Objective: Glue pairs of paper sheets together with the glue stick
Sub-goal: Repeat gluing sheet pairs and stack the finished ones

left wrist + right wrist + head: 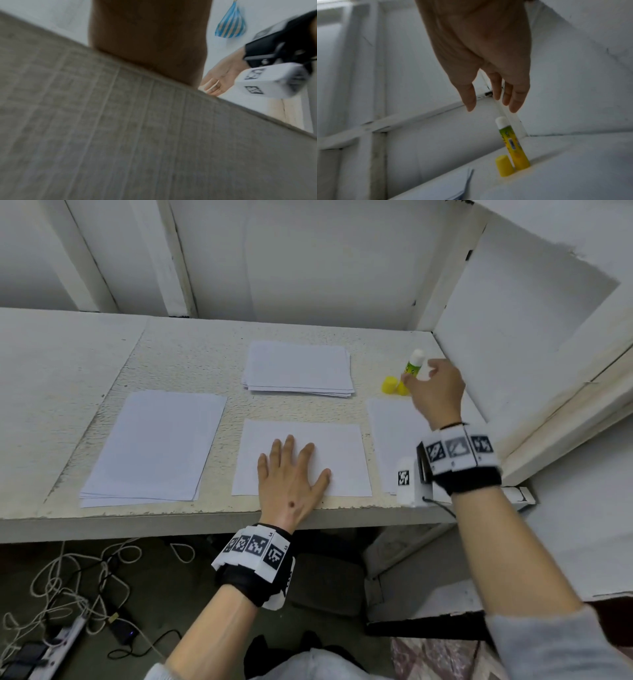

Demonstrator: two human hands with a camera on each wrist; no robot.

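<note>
Flat on the middle sheet (301,458), the left hand (291,477) presses with straight fingers. Beyond that sheet's right corner, the uncapped glue stick (511,143) stands beside its yellow cap (504,165); the right hand (488,54) hovers above, fingers loose, grasping nothing.

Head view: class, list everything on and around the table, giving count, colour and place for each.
Glue stick: one, green-yellow, uncapped, upright, far right.
Cap: one, yellow, beside the stick.
Paper stacks: two, white, far centre and left.
Sheet: one, white, near centre.
Right sheets: white, count unclear.
Table: one, off-white.
Cables: several, on the floor.
Left hand: flat on the sheet.
Right hand: fingers open, at the stick.
</note>
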